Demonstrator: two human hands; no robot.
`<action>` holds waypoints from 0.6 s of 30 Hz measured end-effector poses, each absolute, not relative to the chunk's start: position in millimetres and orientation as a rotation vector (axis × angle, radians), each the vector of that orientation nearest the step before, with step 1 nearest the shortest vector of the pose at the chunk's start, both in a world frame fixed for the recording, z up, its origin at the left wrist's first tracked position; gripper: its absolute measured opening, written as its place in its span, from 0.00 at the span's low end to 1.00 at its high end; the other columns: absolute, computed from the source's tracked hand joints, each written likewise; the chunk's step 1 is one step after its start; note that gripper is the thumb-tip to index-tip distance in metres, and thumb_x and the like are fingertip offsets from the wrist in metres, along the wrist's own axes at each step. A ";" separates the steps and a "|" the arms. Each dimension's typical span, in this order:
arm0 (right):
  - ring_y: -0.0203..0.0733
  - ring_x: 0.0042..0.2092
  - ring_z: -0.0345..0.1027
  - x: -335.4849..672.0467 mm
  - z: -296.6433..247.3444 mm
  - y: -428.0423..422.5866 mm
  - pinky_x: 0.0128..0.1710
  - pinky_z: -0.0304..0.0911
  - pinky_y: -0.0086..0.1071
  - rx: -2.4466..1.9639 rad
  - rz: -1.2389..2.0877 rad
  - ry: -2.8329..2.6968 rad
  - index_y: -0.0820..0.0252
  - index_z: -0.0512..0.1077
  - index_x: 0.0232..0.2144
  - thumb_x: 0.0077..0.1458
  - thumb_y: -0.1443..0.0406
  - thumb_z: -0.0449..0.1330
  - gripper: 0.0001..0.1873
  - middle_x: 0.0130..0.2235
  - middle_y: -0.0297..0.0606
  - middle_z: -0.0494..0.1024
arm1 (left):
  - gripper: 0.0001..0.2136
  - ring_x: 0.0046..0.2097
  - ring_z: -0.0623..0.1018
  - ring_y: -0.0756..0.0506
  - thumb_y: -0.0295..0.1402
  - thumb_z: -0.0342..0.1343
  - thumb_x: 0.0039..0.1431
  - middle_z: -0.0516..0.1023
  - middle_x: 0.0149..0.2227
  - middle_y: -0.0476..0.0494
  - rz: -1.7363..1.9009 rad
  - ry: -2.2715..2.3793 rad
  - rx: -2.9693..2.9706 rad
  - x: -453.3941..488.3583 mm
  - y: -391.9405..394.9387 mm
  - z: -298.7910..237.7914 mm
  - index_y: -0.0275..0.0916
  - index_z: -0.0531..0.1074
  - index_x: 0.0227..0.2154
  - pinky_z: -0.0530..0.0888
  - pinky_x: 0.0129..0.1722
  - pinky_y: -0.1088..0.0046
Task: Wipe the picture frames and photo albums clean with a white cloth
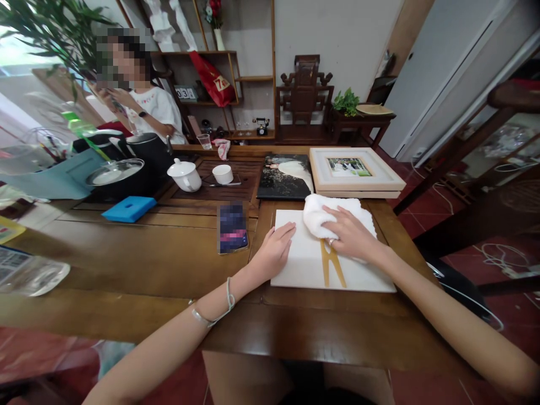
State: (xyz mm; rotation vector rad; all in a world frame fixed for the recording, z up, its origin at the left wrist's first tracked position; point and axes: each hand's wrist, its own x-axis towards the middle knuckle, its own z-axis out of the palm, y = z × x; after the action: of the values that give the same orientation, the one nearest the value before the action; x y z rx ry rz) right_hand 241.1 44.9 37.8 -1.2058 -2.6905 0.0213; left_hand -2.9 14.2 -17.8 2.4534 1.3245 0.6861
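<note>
A white flat board (304, 270) with a gold stand piece (331, 267) on its back lies face down on the wooden table (147, 264) in front of me. My left hand (274, 250) rests flat on the board's left edge, fingers stretched out. My right hand (352, 236) presses a white cloth (320, 216) onto the board's upper part, fingers curled over the cloth. A bracelet sits on my left wrist.
Behind the board lie a framed photo (354, 171) and a dark photo print (284, 177). A phone (232, 228) lies left of my hand. A tea tray with teapot (185, 175) and cup (222, 174), a blue box (129, 208) and kettles stand further left. Another person (152, 107) sits across.
</note>
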 end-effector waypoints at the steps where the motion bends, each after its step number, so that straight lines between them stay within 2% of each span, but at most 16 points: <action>1: 0.59 0.67 0.51 235.7 37.4 36.8 0.64 0.47 0.58 -1.184 0.010 -2.727 0.61 0.77 0.45 0.45 0.75 0.58 0.23 0.62 0.50 0.68 | 0.21 0.66 0.64 0.42 0.26 0.39 0.67 0.65 0.64 0.35 0.687 1.326 2.455 -2.8 14.2 -17.8 0.35 0.63 0.60 0.60 0.65 0.52; 3: 0.61 0.68 0.47 226.0 39.3 8.9 0.65 0.43 0.61 -1.104 0.033 -2.822 0.60 0.78 0.43 0.43 0.75 0.58 0.23 0.64 0.48 0.65 | 0.21 0.66 0.64 0.41 0.26 0.39 0.67 0.66 0.63 0.34 0.692 1.328 2.459 -2.8 14.2 -17.6 0.35 0.63 0.61 0.61 0.65 0.51; 8: 0.66 0.68 0.45 221.0 49.5 -73.7 0.65 0.42 0.62 -0.861 0.217 -2.946 0.59 0.79 0.33 0.44 0.71 0.62 0.11 0.66 0.48 0.61 | 0.20 0.66 0.64 0.41 0.26 0.39 0.67 0.66 0.63 0.33 0.712 1.289 2.478 -4.7 14.1 -16.4 0.35 0.64 0.60 0.61 0.64 0.51; 10: 0.63 0.68 0.44 228.7 53.9 -86.7 0.66 0.43 0.59 -0.775 0.318 -2.946 0.58 0.79 0.35 0.42 0.72 0.61 0.14 0.66 0.46 0.61 | 0.20 0.66 0.64 0.40 0.26 0.40 0.67 0.66 0.63 0.33 0.723 1.273 2.486 -5.5 14.4 -16.3 0.36 0.63 0.60 0.61 0.64 0.51; 13: 0.54 0.68 0.49 247.4 57.5 -71.8 0.66 0.49 0.52 -0.743 0.455 -2.901 0.57 0.78 0.40 0.41 0.76 0.58 0.22 0.64 0.42 0.65 | 0.20 0.65 0.65 0.40 0.26 0.40 0.67 0.66 0.63 0.33 0.725 1.276 2.483 -5.5 14.9 -16.8 0.35 0.63 0.60 0.62 0.64 0.51; 15: 0.52 0.67 0.53 261.6 55.6 -44.5 0.64 0.53 0.51 -0.851 0.437 -2.829 0.57 0.78 0.38 0.42 0.75 0.57 0.20 0.63 0.43 0.66 | 0.20 0.66 0.65 0.40 0.26 0.40 0.67 0.66 0.63 0.33 0.712 1.293 2.471 -4.9 15.0 -17.2 0.34 0.63 0.60 0.61 0.64 0.51; 18: 0.56 0.65 0.55 279.9 46.2 4.0 0.62 0.55 0.56 -1.082 0.247 -2.711 0.58 0.78 0.37 0.47 0.71 0.58 0.14 0.63 0.47 0.67 | 0.20 0.66 0.64 0.41 0.26 0.40 0.67 0.65 0.64 0.34 0.690 1.306 2.453 -4.2 14.5 -17.1 0.36 0.63 0.60 0.60 0.65 0.52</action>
State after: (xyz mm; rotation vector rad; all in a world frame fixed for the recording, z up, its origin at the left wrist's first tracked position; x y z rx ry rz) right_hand 279.9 4.0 46.2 -1.0816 -2.7112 0.2473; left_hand -4.2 14.5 -17.1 2.4528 1.3064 0.6902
